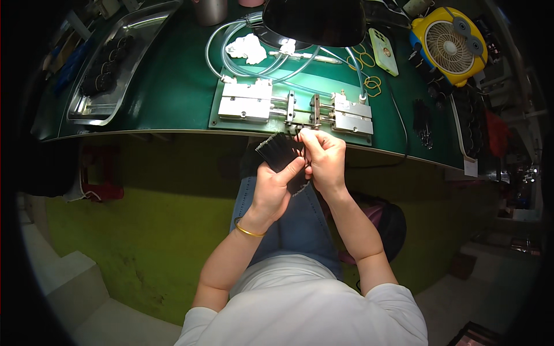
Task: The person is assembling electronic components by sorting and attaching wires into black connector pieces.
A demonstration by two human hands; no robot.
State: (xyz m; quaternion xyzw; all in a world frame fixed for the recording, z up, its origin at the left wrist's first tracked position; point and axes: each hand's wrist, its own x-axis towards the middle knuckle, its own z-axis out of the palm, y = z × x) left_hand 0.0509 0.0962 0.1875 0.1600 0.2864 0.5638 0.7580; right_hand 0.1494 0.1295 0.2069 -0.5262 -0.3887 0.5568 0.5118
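Observation:
A bundle of thin black wires with pale ends is gripped in my left hand, thumb laid across it. My right hand is closed in a pinch beside the bundle, right at the table's front edge. Whatever is between its fingertips is too small and dark to make out. Just beyond the fingertips sits a metal fixture: a silver block on the left, another on the right, and two dark upright jaws between them.
Clear air hoses loop behind the fixture under a black lamp. White tissue, yellow rubber bands, a phone and a yellow fan stand around. A metal tray holds black bundles at left; more black wires lie right.

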